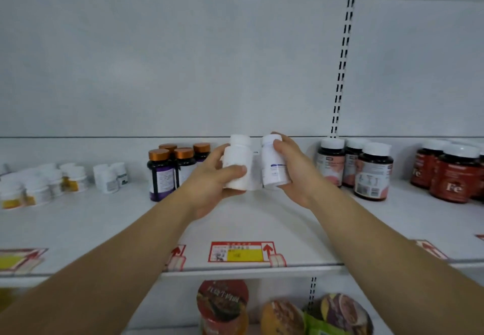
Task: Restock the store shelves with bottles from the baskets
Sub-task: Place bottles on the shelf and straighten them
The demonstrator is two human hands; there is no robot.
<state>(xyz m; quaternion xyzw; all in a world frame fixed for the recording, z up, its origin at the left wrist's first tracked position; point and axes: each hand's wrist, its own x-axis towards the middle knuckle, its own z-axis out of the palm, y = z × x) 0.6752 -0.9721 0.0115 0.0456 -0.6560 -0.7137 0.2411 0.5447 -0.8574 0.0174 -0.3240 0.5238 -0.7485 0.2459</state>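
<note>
Left hand (209,177) wraps plain white bottle (237,164), thumb across front, fingers curled behind; bottle upright, cap above grip. Right hand (293,169) clasps labelled white bottle (272,164), fingers curled over cap and side, bottle tilted slightly left. 2 bottles just beside each other, above white shelf (262,219), between orange-capped dark bottles (172,167) on left and white-capped dark bottles (356,167) on right. Red price tag (242,252) on shelf edge below.

A red-and-yellow price tag (242,252) lies above a noodle cup (222,306) and snack packets (340,313).
</note>
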